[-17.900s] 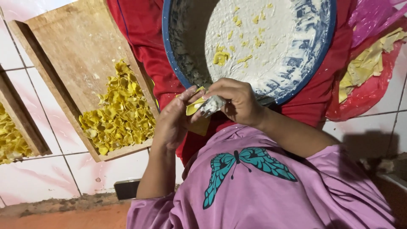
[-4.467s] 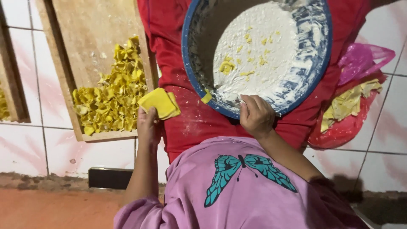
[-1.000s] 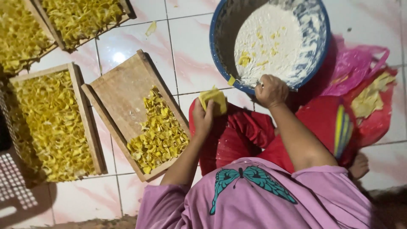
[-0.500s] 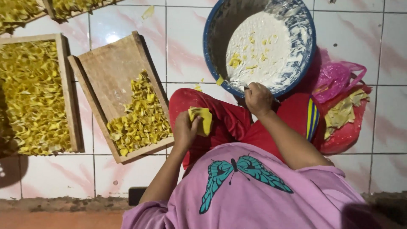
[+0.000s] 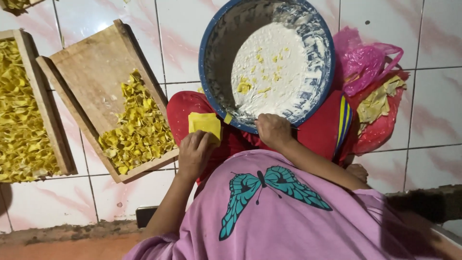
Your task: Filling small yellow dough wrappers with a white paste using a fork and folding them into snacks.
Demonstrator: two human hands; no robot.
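My left hand (image 5: 194, 154) holds a small stack of square yellow dough sheets (image 5: 204, 124) above my red-clad lap. My right hand (image 5: 273, 131) rests with curled fingers on the near rim of a blue bowl (image 5: 210, 72). A thin stick pokes out on its right side. The bowl holds white paste (image 5: 272, 72) flecked with yellow bits. A small yellow scrap sticks to the rim between my hands. My pink shirt with a teal butterfly fills the bottom of the view.
A wooden tray (image 5: 91, 72) with a heap of folded yellow pieces (image 5: 137, 132) lies left of my lap on the white tiled floor. A fuller tray (image 5: 21, 120) sits at the far left. Pink and red plastic bags (image 5: 373, 91) with yellow sheets lie on the right.
My left hand has kept the yellow sheets and drifted a little towards the bowl. My right hand has stayed at the bowl's near rim. The view has shifted closer.
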